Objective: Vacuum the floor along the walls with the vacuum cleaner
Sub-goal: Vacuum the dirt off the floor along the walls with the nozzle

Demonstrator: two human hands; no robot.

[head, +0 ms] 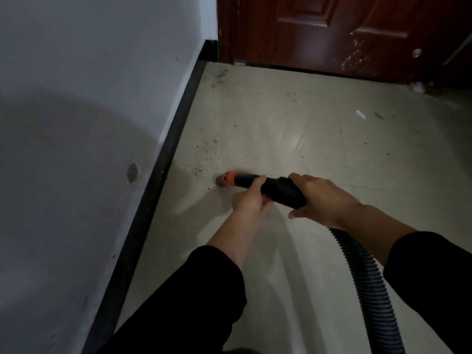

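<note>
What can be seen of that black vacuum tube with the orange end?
The black plastic vacuum nozzle is a tube that widens into a thick cuff, with an orange collar and a grey, blurred tip. It lies nearly level, tip pointing left toward the black skirting board, low over the dusty pale floor. The left hand holds its narrow part, the right hand its cuff. A black ribbed hose runs from its back end.

Cannot make out the orange nozzle tip [224,179], smeared by blur. Cannot see the black wand [281,189] where left hand [249,199] and right hand [324,198] wrap it. Cannot follow the ribbed hose [367,277] past the bottom edge.
</note>
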